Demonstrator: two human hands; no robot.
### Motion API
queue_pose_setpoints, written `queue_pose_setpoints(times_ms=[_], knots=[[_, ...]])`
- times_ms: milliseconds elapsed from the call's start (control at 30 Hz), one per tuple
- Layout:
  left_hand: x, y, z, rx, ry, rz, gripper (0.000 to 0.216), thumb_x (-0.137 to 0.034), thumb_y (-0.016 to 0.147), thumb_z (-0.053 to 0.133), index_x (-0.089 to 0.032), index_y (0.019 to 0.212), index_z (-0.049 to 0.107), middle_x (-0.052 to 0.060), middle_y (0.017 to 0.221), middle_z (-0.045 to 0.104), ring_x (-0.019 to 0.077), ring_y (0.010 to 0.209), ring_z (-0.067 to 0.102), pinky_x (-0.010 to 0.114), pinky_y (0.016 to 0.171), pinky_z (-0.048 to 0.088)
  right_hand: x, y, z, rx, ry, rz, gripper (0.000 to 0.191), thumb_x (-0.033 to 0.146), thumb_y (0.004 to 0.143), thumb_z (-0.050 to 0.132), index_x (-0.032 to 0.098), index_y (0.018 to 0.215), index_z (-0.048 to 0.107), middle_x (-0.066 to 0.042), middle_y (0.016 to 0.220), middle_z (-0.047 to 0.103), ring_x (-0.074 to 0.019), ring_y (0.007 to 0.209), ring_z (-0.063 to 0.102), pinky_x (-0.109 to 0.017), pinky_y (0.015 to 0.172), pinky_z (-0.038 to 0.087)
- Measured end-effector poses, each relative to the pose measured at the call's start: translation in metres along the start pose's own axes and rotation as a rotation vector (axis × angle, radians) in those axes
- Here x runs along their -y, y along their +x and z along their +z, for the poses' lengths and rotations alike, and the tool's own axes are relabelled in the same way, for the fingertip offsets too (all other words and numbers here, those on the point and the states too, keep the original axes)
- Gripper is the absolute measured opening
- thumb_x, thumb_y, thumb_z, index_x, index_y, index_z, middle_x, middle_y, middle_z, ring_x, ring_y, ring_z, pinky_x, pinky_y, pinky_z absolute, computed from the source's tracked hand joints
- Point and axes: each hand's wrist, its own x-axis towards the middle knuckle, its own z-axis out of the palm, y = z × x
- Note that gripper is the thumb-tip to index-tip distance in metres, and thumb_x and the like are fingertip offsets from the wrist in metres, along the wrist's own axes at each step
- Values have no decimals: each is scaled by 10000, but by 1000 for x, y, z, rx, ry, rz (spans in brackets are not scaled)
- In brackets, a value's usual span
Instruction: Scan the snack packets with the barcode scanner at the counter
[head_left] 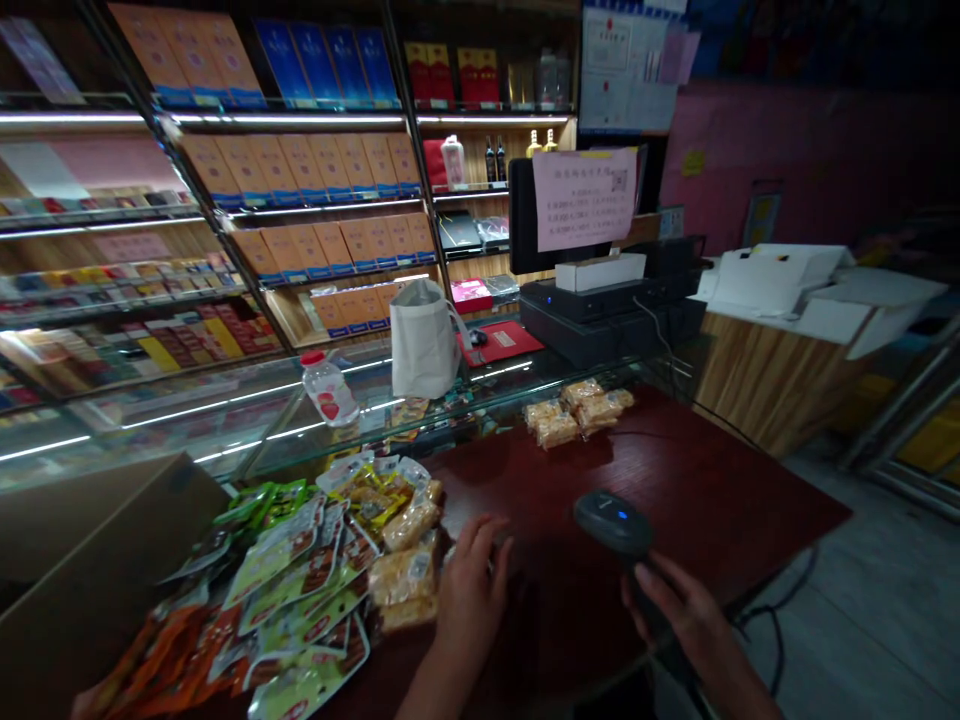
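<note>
My right hand [682, 610] is wrapped round the handle of a dark handheld barcode scanner [613, 524], its head raised over the table with a blue light on. My left hand [474, 580] hangs over the dark red tabletop with loosely curled fingers apart, and nothing shows in it. Just left of it lie clear-wrapped pastry packs [405, 575], close to the hand; whether they touch is unclear. Beyond those is a heap of green and white snack pouches [307, 590], with orange packets [176, 650] and yellow packets [375, 495] around it. More wrapped pastries [577, 412] sit at the table's far edge.
An open cardboard box [112, 560] stands at the left. On the glass counter are a red-capped bottle [328, 388] and a white bag [424, 345]. A till with a monitor [523, 225] stands behind. Cables [780, 620] hang at the table's right side.
</note>
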Motion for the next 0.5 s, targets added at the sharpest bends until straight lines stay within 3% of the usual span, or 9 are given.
queue_pose_setpoints(times_ms=[100,200,367,500], knots=[[-5,37,32,69,-29,106,206,-242,908,515,-238,1022,687,85,1029,694,222,940,661,353,855,531,2,11,-8,-115,52,-47,499,675,789,632,178,744,666,9,536,603,-134,457,510,-236,437,403],[-11,85,64,103,58,219,203,-220,917,506,-204,1010,685,96,1031,701,225,998,633,365,922,501,2,17,-9,-233,176,-64,493,663,816,609,191,938,685,-1,651,671,-146,500,545,-239,446,425],[-24,163,121,174,247,304,340,-247,889,587,-159,1216,600,142,1269,628,265,1236,523,435,1081,387,-3,24,-7,-223,134,-45,536,705,793,593,178,823,687,9,479,595,-156,422,524,-241,404,396],[-34,201,158,201,330,313,549,-341,820,685,-110,1293,528,204,1350,547,344,1323,422,555,1137,245,-8,29,-10,-213,147,-37,584,725,775,596,172,928,706,-1,541,637,-158,432,543,-251,412,425]])
